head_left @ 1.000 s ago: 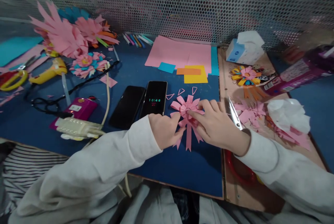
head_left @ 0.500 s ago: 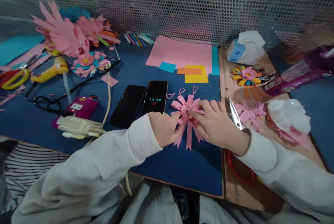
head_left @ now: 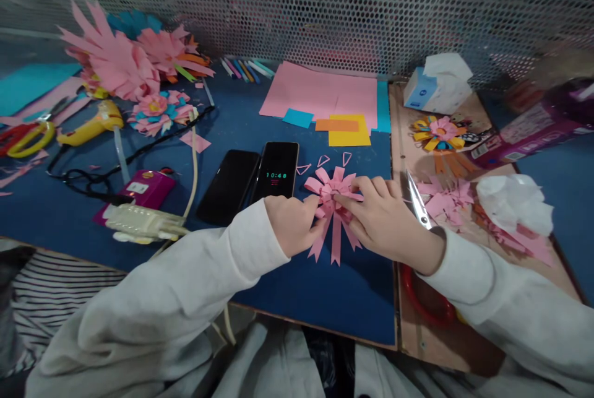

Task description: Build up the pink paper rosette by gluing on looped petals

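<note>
Between my hands lies a pink paper flower [head_left: 335,184] with looped petals and several notched strips hanging toward me. My left hand [head_left: 297,221] is closed on the flower's left side, thumb and forefinger near its centre. From the right, my right hand [head_left: 383,215] has its fingers pressed on the flower's middle and right petals. Just beyond the flower are three small pink paper loops [head_left: 323,161]. Scissors [head_left: 417,203] with red handles lie partly under my right wrist. Two phones [head_left: 276,172] rest beyond my left hand.
Pink paper sheets [head_left: 320,88] and markers [head_left: 245,70] lie at the back. At left are a yellow glue gun [head_left: 93,125], a power strip [head_left: 143,221], cords and paper flowers [head_left: 116,64]. On the right stand a tissue box [head_left: 420,90] and a purple bottle [head_left: 533,125].
Both hands stay at the pink paper flower with hardly any movement. The whole view has shifted very slightly.
</note>
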